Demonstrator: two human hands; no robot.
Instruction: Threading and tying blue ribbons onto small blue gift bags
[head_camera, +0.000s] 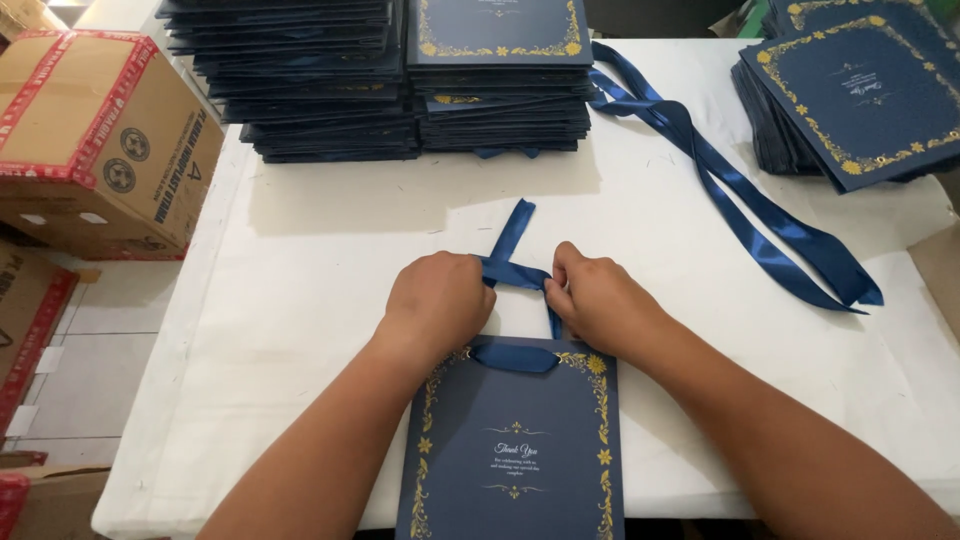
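Observation:
A flat navy paper bag (515, 450) with gold floral border lies at the table's near edge. A navy satin ribbon (510, 245) is threaded through its top, one end pointing away from me. My left hand (435, 305) and my right hand (595, 300) sit just above the bag's top edge, both pinching the ribbon, which stretches between them in a crossed loop. Part of the ribbon is hidden under my fingers.
Tall stacks of the same navy bags (400, 80) stand at the back of the white-covered table (300, 300); another stack (860, 95) sits at the far right. Loose long ribbons (740, 200) trail across the right side. Cardboard boxes (95, 130) stand left of the table.

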